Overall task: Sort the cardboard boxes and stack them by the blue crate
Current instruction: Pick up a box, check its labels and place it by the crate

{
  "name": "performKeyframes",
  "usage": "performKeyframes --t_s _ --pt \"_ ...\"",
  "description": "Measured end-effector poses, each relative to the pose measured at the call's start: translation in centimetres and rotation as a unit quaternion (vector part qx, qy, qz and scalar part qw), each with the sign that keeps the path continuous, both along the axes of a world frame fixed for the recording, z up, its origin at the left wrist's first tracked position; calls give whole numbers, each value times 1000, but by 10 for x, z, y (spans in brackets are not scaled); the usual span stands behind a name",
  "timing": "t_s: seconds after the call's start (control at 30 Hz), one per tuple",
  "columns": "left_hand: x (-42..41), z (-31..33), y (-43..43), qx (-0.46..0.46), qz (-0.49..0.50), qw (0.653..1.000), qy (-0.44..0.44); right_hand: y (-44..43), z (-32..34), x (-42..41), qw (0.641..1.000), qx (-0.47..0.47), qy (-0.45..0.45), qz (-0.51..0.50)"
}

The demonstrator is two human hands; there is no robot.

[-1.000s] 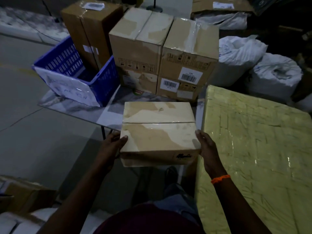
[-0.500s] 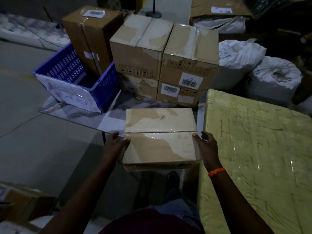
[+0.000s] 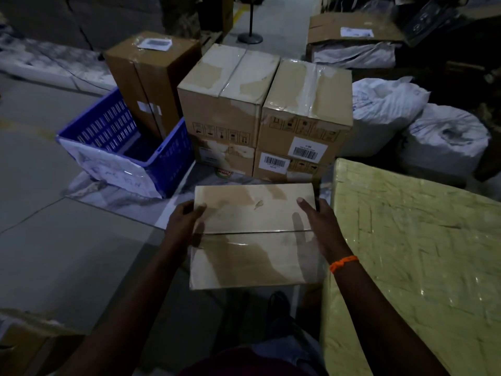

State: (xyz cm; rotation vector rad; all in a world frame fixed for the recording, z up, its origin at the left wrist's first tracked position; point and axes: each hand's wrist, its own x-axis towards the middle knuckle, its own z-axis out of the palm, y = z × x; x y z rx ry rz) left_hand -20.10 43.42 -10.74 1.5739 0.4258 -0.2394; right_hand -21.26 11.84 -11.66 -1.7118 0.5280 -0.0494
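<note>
Two hands: left hand [image 3: 184,223] and right hand [image 3: 322,229] clamp the box [image 3: 254,240] by its sides, thumbs on top.
Box: near the stack [image 3: 271,112], right of the crate [image 3: 173,158].
Bundle [image 3: 406,253]: yellow, just right of the box.

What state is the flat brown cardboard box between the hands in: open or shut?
Shut. The flat brown cardboard box has both top flaps lying flat, meeting at a seam under glossy tape.

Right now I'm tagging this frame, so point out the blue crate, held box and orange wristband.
blue crate [image 3: 176,158]: head view, right slatted wall.
held box [image 3: 254,256]: head view, near flap.
orange wristband [image 3: 343,263]: head view, middle.
</note>
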Motion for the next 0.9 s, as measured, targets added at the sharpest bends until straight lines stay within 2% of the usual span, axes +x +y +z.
performKeyframes --t_s 0.1,0.27,0.53,0.7,0.9 --pt "2 16 5 -60 41 997 -30 1 21 -3 998 40 -52 -21" --pt "4 37 2 -94 69 991 -61 2 48 -8 990 84 -99 -61" --pt "-22 11 -2 -24 40 998 -51 4 22 -49 990 68 -70 -106" --pt "-38 2 -2 10 24 996 -80 0 4 -72 992 32 -63 -108" --pt "-33 6 0 36 6 996 -85 2 6 -62 990 -31 -76 -112"
